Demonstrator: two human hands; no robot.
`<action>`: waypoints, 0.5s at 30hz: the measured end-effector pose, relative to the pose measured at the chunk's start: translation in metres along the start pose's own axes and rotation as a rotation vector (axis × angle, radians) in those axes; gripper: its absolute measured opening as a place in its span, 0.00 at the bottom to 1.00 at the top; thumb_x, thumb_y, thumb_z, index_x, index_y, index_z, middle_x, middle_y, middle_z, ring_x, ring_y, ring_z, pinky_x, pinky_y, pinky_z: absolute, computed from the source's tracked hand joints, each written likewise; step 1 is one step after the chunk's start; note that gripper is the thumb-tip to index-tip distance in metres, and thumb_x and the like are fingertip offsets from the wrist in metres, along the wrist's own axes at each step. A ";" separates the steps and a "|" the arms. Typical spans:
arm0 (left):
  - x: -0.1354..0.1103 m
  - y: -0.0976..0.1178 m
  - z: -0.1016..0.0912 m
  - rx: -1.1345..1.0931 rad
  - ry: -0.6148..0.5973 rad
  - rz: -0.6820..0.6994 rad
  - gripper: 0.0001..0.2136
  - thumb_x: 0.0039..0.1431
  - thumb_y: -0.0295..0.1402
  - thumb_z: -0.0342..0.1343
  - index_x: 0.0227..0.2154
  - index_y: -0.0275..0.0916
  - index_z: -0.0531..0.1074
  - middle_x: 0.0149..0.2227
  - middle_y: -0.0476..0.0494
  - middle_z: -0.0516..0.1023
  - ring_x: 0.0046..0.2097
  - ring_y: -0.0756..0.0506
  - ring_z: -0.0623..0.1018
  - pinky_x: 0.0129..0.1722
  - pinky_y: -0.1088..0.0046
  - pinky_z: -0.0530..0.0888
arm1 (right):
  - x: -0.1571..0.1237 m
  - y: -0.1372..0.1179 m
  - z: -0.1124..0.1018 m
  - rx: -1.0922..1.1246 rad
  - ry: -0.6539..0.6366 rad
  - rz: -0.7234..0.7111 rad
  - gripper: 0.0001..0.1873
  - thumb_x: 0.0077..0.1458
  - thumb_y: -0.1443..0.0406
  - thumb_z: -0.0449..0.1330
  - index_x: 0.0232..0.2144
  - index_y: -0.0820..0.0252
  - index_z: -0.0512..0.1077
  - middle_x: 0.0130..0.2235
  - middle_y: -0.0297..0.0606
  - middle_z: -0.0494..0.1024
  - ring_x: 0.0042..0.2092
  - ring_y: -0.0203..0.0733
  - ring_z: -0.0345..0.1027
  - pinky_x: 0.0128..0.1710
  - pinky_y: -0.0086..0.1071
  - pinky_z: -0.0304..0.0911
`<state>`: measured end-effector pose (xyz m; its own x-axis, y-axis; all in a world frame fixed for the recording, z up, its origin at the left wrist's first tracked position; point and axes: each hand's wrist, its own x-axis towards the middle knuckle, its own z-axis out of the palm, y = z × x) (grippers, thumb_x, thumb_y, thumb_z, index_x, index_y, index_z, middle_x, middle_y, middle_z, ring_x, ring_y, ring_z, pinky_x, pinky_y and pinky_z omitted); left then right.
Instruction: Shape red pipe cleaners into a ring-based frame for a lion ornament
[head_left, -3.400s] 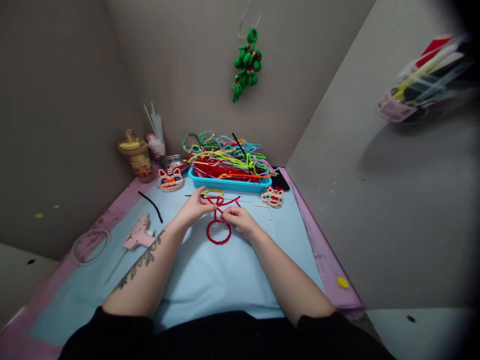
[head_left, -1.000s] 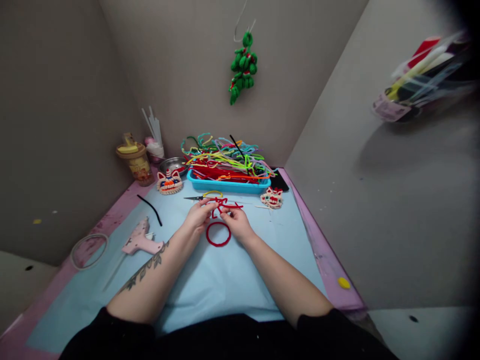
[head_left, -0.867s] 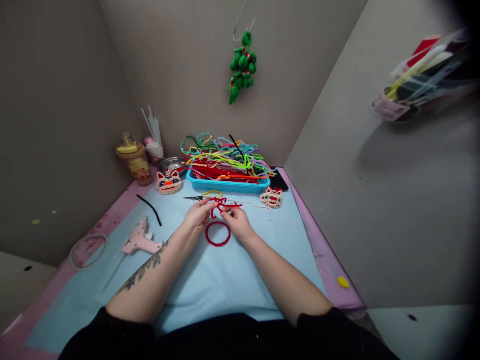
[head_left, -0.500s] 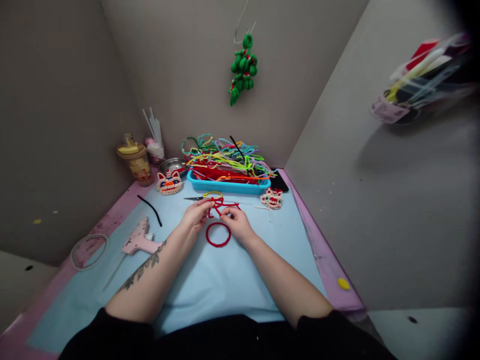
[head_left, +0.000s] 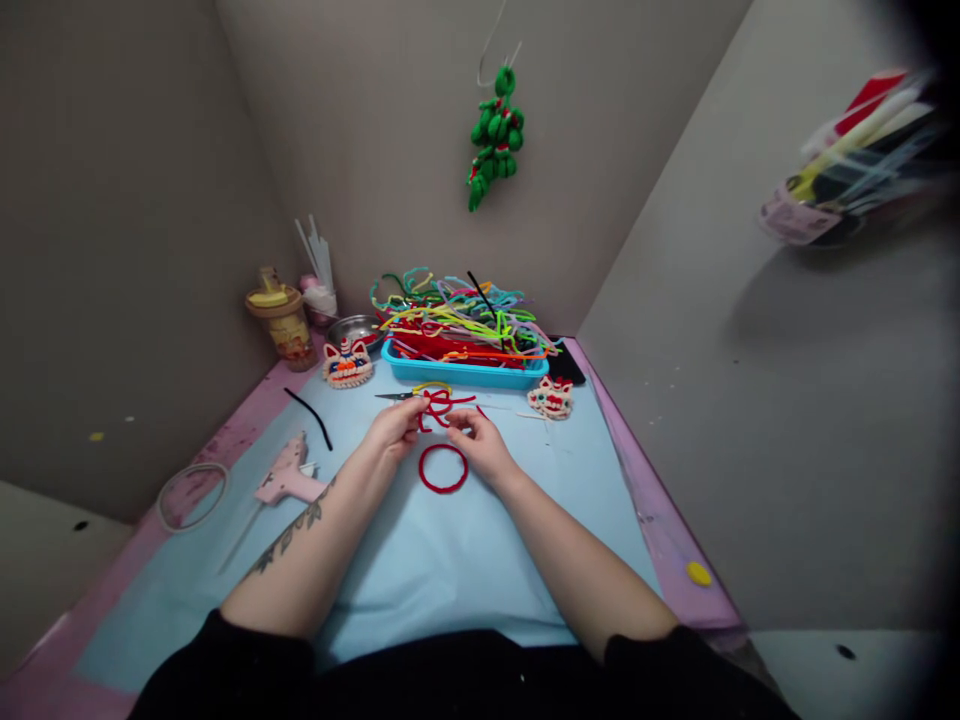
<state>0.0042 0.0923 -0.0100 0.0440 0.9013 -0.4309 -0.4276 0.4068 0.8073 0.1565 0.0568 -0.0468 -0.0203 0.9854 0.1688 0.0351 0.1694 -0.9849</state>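
My left hand (head_left: pixel 391 432) and my right hand (head_left: pixel 486 448) meet over the light blue mat (head_left: pixel 420 560), both pinching a red pipe cleaner (head_left: pixel 437 407) bent into loops above a closed ring. The red ring (head_left: pixel 443 469) lies flat on the mat between my wrists. It is joined to the twisted part that my fingers hold. Just beyond my fingers lie small scissors (head_left: pixel 397 396) with a yellow loop beside them.
A blue tray (head_left: pixel 461 370) piled with coloured pipe cleaners stands at the back. Two small lion-head figures (head_left: pixel 347 362) (head_left: pixel 551 398) flank it. A pink glue gun (head_left: pixel 286 482), a black pipe cleaner (head_left: pixel 309 414) and a wire ring (head_left: pixel 192 495) lie left. A green ornament (head_left: pixel 494 135) hangs on the wall.
The loose red ends above the ring have been twisted into tighter loops. My hands stay in nearly the same spot. The camera view shifted slightly.
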 end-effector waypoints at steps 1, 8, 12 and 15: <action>-0.001 0.000 0.001 -0.002 -0.004 -0.010 0.12 0.37 0.29 0.67 0.19 0.35 0.67 0.12 0.58 0.57 0.14 0.59 0.51 0.14 0.79 0.42 | 0.000 0.000 0.001 -0.014 -0.012 0.001 0.12 0.45 0.61 0.63 0.34 0.59 0.73 0.36 0.36 0.76 0.38 0.40 0.68 0.41 0.34 0.62; -0.009 0.004 0.006 -0.017 -0.013 -0.084 0.11 0.38 0.26 0.66 0.18 0.35 0.67 0.10 0.59 0.55 0.13 0.59 0.51 0.14 0.81 0.42 | 0.003 0.003 -0.002 -0.098 -0.053 -0.069 0.03 0.47 0.65 0.58 0.25 0.57 0.71 0.31 0.34 0.73 0.36 0.40 0.66 0.41 0.34 0.61; -0.011 0.006 0.007 -0.019 -0.011 -0.116 0.10 0.40 0.25 0.65 0.19 0.35 0.67 0.11 0.57 0.58 0.13 0.59 0.53 0.14 0.81 0.42 | 0.003 0.003 -0.004 -0.113 -0.078 -0.107 0.04 0.48 0.65 0.58 0.24 0.57 0.71 0.30 0.34 0.73 0.37 0.41 0.66 0.41 0.34 0.61; -0.011 0.008 0.006 -0.020 -0.014 -0.131 0.10 0.41 0.25 0.65 0.19 0.36 0.67 0.11 0.58 0.56 0.13 0.59 0.52 0.13 0.82 0.43 | 0.003 0.003 -0.005 -0.085 -0.060 -0.068 0.05 0.48 0.63 0.59 0.28 0.58 0.72 0.32 0.34 0.74 0.37 0.40 0.66 0.41 0.33 0.61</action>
<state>0.0062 0.0860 0.0037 0.1132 0.8429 -0.5260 -0.4351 0.5180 0.7365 0.1617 0.0603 -0.0493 -0.0850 0.9694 0.2303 0.1160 0.2392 -0.9640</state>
